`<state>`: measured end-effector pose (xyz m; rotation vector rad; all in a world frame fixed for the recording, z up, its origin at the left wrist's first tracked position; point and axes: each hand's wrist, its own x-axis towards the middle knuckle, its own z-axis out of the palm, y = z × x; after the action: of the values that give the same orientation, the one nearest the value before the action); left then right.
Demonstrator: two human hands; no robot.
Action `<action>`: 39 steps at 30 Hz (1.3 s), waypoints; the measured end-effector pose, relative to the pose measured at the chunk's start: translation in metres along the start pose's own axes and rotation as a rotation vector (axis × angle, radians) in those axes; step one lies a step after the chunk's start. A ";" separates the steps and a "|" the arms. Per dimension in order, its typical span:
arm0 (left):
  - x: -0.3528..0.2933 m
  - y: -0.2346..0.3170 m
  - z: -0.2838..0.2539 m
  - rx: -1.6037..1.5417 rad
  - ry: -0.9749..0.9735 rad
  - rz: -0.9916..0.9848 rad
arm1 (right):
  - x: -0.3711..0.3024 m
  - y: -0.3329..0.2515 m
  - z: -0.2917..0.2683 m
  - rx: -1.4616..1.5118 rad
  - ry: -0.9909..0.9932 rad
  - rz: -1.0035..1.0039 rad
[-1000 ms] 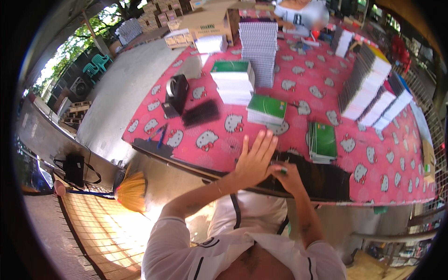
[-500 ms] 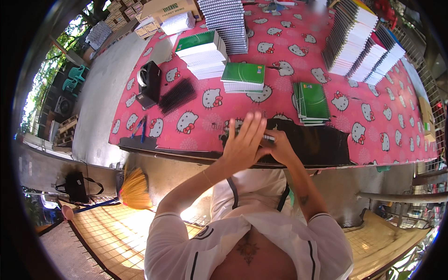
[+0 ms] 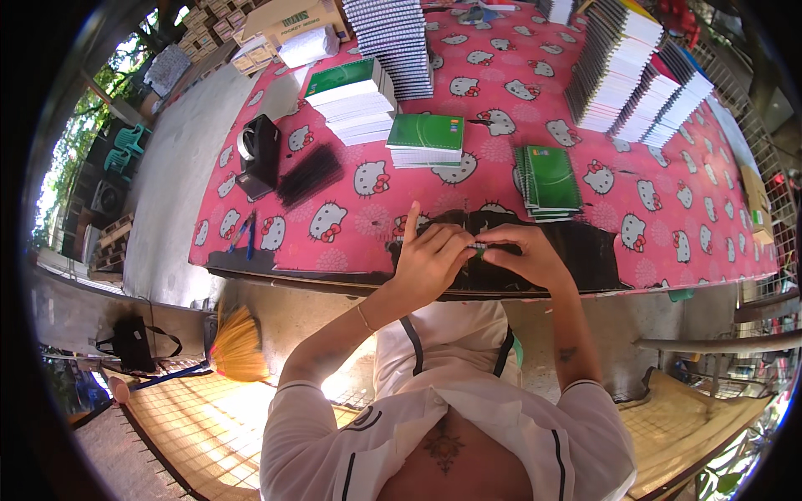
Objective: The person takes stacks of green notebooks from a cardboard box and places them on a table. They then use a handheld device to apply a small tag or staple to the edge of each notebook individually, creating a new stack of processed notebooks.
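Observation:
My left hand (image 3: pixel 432 257) and my right hand (image 3: pixel 525 257) meet over the black patch at the table's near edge. Between them shows a short strip of spiral binding (image 3: pixel 479 245), seemingly of a notebook mostly hidden by my fingers. The left fingers are curled onto it, with one finger raised; the right thumb and fingers pinch its right end. Beyond my hands lies a small stack of green notebooks without coils (image 3: pixel 424 138). To the right is a pile of green spiral notebooks (image 3: pixel 551 179). A bundle of black binding coils (image 3: pixel 309 175) lies to the left.
A black desktop device (image 3: pixel 259 154) stands at the left, with blue-handled pliers (image 3: pixel 242 234) nearer me. Behind are a taller stack of green-covered pads (image 3: pixel 351 100) and a tower of spiral notebooks (image 3: pixel 388 50). More notebook stacks (image 3: pixel 614 67) rise at the far right. A broom (image 3: pixel 238 344) leans below the table.
My left hand, flat with fingers stretched before, has curled its fingers down onto the binding. The right hand has shifted right and pinches the end. The view has shifted slightly.

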<state>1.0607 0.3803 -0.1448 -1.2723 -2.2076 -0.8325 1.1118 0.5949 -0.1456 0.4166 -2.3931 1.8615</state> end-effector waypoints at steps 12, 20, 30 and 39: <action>0.009 0.011 -0.014 -0.003 -0.136 -0.043 | 0.006 -0.011 0.012 -0.607 0.205 -0.202; 0.085 -0.057 -0.008 -0.397 -0.032 -0.176 | -0.006 -0.012 -0.028 -0.579 0.391 -0.092; 0.085 -0.109 -0.014 0.228 0.180 0.056 | 0.013 -0.002 -0.058 -0.958 0.436 -0.182; 0.008 -0.079 -0.022 0.210 0.086 -0.036 | 0.004 0.033 0.040 0.120 0.409 0.059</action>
<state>0.9891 0.3385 -0.1455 -1.0797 -2.1896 -0.6365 1.1029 0.5632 -0.1859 -0.0308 -2.0514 1.8984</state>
